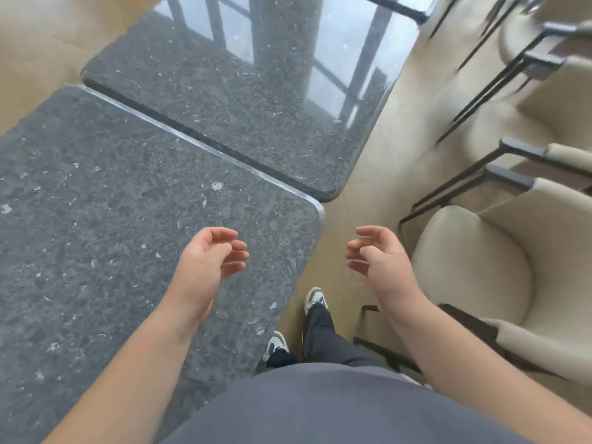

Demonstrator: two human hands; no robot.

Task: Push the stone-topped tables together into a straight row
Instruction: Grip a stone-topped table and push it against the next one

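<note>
Two dark grey speckled stone-topped tables stand edge to edge. The near table [105,225] fills the left and lower left; the far table [243,91] lies beyond it, shifted a little to the right, so their corners do not line up. A thin seam runs between them. My left hand [208,261] hovers above the near table's right side, fingers loosely curled, holding nothing. My right hand [374,254] hangs over the floor just right of that table, fingers also apart and empty. Neither hand touches a table.
Cream upholstered chairs [474,274] with dark metal frames line the right side, close to my right arm. A narrow strip of tan floor [368,174] runs between tables and chairs, where my feet [315,299] stand.
</note>
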